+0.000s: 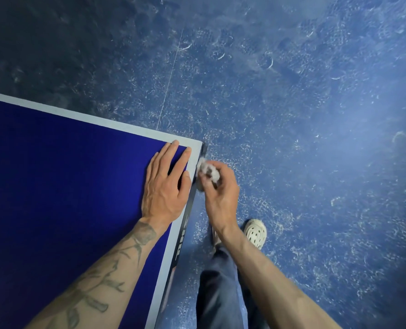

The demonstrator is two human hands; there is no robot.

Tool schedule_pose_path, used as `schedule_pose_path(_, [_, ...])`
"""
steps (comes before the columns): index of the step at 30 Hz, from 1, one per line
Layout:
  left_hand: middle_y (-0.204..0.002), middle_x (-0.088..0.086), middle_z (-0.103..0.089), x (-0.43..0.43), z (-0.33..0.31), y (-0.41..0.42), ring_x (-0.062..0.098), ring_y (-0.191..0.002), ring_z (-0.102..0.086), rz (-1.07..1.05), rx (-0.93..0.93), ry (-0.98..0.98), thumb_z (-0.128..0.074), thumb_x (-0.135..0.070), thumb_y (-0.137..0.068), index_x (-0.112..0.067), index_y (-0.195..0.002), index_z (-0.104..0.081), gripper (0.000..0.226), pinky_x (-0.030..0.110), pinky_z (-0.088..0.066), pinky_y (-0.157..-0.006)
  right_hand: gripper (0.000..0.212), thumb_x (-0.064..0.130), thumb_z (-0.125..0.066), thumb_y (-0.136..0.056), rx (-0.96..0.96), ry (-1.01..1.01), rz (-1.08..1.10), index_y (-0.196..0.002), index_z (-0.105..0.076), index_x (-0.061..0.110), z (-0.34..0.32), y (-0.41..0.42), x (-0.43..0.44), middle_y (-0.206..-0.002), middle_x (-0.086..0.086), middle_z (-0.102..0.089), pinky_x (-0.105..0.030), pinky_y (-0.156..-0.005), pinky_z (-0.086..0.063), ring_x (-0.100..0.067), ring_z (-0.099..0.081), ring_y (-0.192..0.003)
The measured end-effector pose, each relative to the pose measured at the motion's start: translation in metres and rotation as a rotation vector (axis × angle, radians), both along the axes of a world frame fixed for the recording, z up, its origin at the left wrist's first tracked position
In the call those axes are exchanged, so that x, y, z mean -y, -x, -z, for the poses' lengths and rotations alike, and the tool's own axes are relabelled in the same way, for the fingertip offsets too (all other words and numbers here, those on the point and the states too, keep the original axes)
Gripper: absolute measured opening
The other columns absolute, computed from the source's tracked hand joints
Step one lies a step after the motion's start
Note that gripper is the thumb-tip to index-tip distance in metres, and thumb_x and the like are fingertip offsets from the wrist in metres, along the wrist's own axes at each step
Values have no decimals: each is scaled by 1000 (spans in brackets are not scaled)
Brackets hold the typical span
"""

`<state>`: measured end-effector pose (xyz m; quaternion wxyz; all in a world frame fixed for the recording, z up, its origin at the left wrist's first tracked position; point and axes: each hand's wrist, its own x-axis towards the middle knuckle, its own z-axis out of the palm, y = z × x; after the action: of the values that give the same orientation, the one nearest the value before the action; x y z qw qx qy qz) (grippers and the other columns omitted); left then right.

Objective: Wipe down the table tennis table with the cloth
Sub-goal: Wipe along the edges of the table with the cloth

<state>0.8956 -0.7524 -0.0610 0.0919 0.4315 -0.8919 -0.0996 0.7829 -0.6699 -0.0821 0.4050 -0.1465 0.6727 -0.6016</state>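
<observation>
Gripping crumpled white cloth (206, 169) — R hand (221, 194), table (54, 186) edge.

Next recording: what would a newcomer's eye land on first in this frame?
The deep blue table tennis table fills the lower left, its pale-bordered corner near the centre. There the left hand lies flat on the top, while the right hand grips a crumpled white cloth against the table's side edge. Behind them spreads a blue floor covered in whitish scuff marks, with a white clog at lower centre-right.
</observation>
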Motion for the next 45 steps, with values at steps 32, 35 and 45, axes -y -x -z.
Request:
schedule_pose_path(32, [-161, 12, -45, 86, -29, 34, 28, -150, -40, -949, -97, -152, -57, -14, -104, -3, -150, -50, 47, 48, -37, -122, 24, 6, -77, -96, -73, -138, -1072, -119, -70, 8, -25, 118, 163, -119, -18, -67, -57, -103, -54, -36, -69, -111])
schedule_pose_path(35, [-162, 11, -43, 106, -22, 22, 28, -152, -38, -1010, -89, -127, -54, -15, -106, -3, -151, -48, 47, 49, -35, -123, 24, -1, -74, -96, -55, -225, -1137, -115, -70, 12, -24, 118, 171, -120, -17, -67, -58, -104, -53, -37, -68, -113])
schedule_pose_path(45, [-171, 4, -28, 160, -7, -1, 22, -160, -20, -1271, -43, -106, -39, -26, -109, -18, -161, -35, 53, 45, -16, -131, 39, 5, -76, -94, -81, -154, -1377, -103, -66, 42, -28, 74, 257, -114, 5, -68, -21, -86, -55, -4, -67, -103])
